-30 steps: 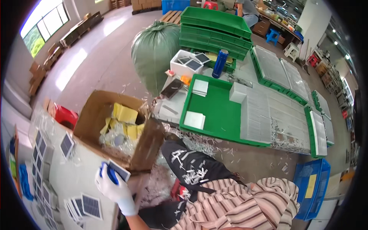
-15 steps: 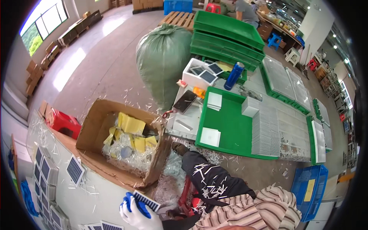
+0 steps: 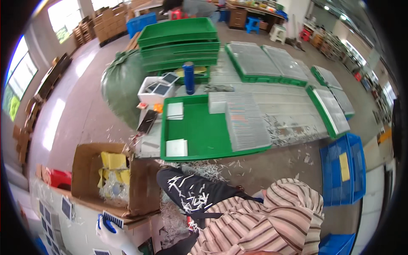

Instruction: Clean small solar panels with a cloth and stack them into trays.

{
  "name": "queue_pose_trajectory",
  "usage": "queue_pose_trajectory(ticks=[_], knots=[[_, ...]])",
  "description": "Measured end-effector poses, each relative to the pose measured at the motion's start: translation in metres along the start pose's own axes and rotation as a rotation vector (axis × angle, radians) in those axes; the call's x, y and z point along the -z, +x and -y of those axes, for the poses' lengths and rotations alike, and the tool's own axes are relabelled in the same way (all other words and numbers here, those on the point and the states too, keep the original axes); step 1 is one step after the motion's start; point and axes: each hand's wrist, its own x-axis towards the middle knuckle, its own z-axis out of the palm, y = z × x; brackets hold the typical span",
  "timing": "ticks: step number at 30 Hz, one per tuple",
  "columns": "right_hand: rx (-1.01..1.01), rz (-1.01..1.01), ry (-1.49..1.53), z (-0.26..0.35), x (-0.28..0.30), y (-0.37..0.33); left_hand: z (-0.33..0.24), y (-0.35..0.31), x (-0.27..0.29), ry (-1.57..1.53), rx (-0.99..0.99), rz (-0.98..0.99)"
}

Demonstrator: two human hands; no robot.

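My left hand (image 3: 112,236), in a white glove with blue on it, is closed around a small solar panel (image 3: 114,219) above the pale worktable at lower left. Nearby on that table lies another small solar panel (image 3: 66,208), and stacks of solar panels (image 3: 48,221) stand at its left. At the end of my striped right sleeve, a small pale bit of my right hand (image 3: 258,195) shows; its fingers are hidden. An open cardboard box (image 3: 142,182) beside the worktable holds yellow paper pieces (image 3: 114,161) and white shreds.
A green tray (image 3: 199,127) holds white square stacks and a long row of thin white pieces. Behind it are a blue bottle (image 3: 188,78), a white box (image 3: 148,94) of panels and stacked green trays (image 3: 178,38). Blue crates (image 3: 345,170) stand at right. A co-worker (image 3: 197,7) bends at the back.
My view has swung to the right, so the tray and box appear further left. My left hand still holds the solar panel. A bit of my right hand now shows by its sleeve.
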Motion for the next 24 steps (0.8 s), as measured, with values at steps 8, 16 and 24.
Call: queue_pose_trajectory(ticks=[8, 16, 24], knots=[[-0.436, -0.114, 0.604, 0.067, 0.097, -0.087, -0.001, 0.0, 0.006, 0.044, 0.011, -0.014], [0.278, -0.47, 0.431, 0.171, 0.247, -0.11, -0.01, 0.011, -0.009, -0.011, 0.02, -0.008], [0.848, -0.036, 0.573, 0.41, 0.282, 0.025, 0.024, -0.009, 0.006, 0.029, -0.04, -0.031]])
